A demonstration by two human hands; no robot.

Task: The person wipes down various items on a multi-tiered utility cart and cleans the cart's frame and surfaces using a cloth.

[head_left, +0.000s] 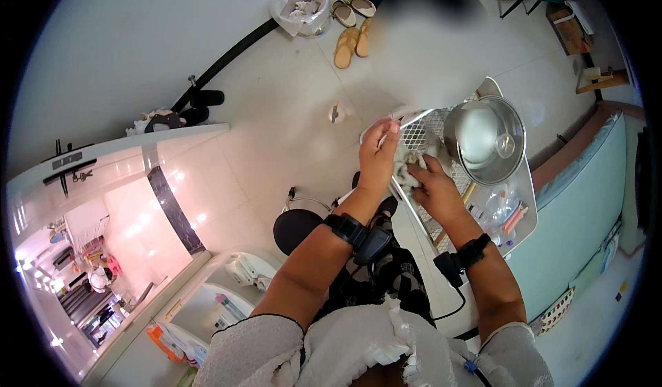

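A white-framed cart with a wire-mesh top [414,137] stands in front of me. My left hand [380,151] is raised at its near left corner, fingers bent toward the rim; whether they grip anything is hidden. On the mesh, my right hand [437,190] pinches a crumpled whitish-grey soft bundle [406,174], whose exact kind is unclear. Right of that hand, a round stainless-steel pot [520,144] rests on the cart, with a small clear round piece [504,145] inside. Nearer me on the cart lies clear plastic packaging [496,203] beside a pink tube-like item [513,220].
A large blurred patch covers the area beyond the cart. A black round stool [298,232] stands left of my legs. A pale green padded seat [579,180] runs along the right. Tan slippers [345,48] and a lined waste bin [300,12] sit by the far wall. White shelves [191,304] are lower left.
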